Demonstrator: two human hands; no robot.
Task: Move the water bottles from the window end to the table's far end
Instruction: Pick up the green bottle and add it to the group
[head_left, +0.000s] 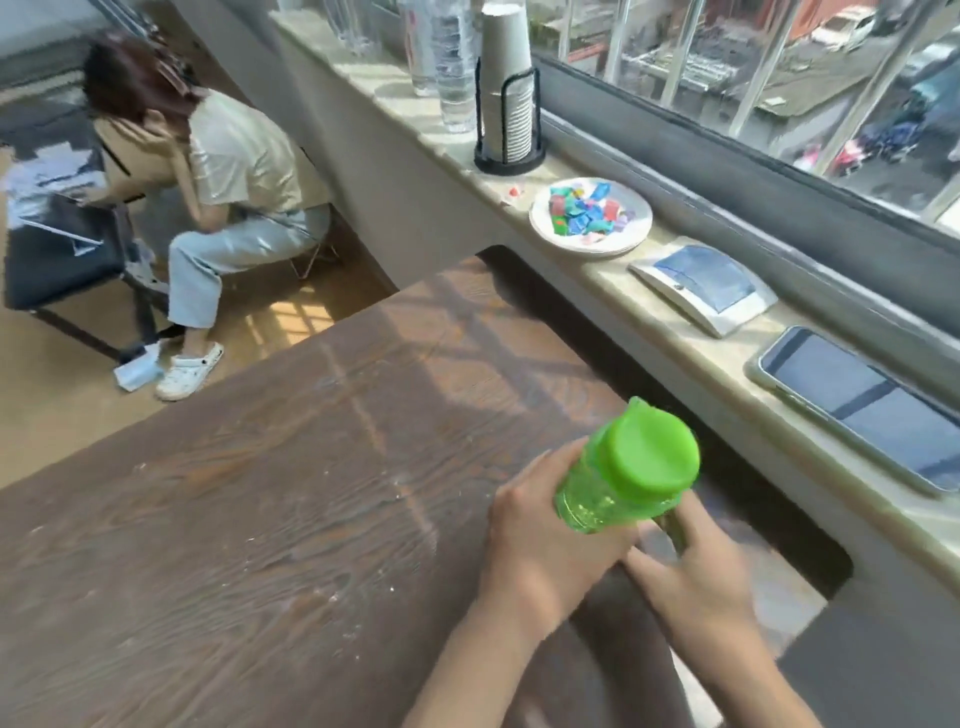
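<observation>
**Already gripped: green bottle at the window end, both hands on it**

Head view:

- Near the 5 o'clock part of the frame: green water bottle (626, 467), lid up and tipped slightly toward the camera, long axis close to upright, leaning a little toward 1 o'clock.
- Over the wooden table (291, 493), close to the edge beside the window sill (597, 270); whether its base touches the tabletop cannot be told, hidden behind the hands.
- Left hand (545, 545) at 8 o'clock of the bottle, fingers curled round its body, thumb up along the side, closed firmly on it.
- Right hand (696, 577) at 5 o'clock of the bottle, blurred, fingertips touching the lower body; how tightly closed cannot be told for certain, though seemingly steadying or sharing the hold.
- Left hand nearer the bottle's middle and better wrapped, so likely the carrying hand.
- Far end of the table toward 10 to 11 o'clock, well apart from the bottle; judged direction of the carry: away from the sill, along the bare wood.
- On the sill, untouched: clear bottles (452, 62) at 12 o'clock, beside a stack of paper cups (506, 83); a plate of sweets (589, 215), a phone (857, 410).
- A seated person (208, 171) at 10 o'clock, off the table, clear of the likely path.
</observation>
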